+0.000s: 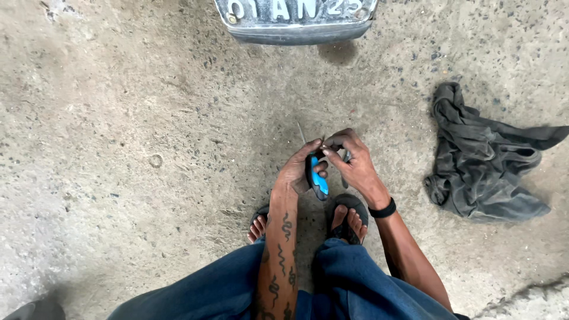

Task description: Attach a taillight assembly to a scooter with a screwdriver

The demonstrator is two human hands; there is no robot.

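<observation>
My left hand (294, 172) grips blue-handled pliers (317, 179); right hand (354, 163) pinches thin wire (302, 134) at their tip. Rag (486, 157) right of pliers, untouched.

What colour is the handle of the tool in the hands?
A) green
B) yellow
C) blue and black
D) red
C: the tool gripped in the left hand has a blue and black handle, with the right hand pinching at its top end.
</observation>
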